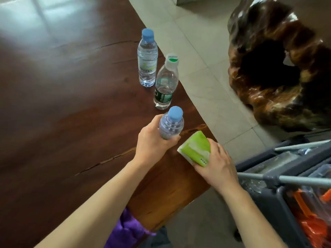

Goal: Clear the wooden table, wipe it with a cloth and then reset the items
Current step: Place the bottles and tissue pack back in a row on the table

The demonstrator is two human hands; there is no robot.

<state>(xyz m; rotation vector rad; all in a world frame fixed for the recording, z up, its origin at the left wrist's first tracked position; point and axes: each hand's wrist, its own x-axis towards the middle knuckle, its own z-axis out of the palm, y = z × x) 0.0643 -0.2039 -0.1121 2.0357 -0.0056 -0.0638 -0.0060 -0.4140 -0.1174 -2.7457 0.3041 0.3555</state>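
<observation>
Wooden table (62, 104): dark, glossy top with long cracks in the surface. Landmark: green-labelled bottle (165, 83), white cap, upright near table's right edge. Blue-capped bottle (147, 58) upright just beyond it, close beside, contact not discernible. Nearer than landmark, green tissue pack (196, 149) at same edge; whether resting on wood unclear.

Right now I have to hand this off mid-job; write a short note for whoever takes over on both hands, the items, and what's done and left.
Left hand: closed around a blue-capped bottle, above the table's right edge.
Right hand: gripping the green tissue pack at the table corner.
On the wooden table: a second blue-capped bottle and a white-capped bottle, upright near the right edge.
Grey cart stands to the right.
Done: cannot tell whether wiping has happened; no cloth in view.
Left: confirm the stage, then finish moving the items.
</observation>
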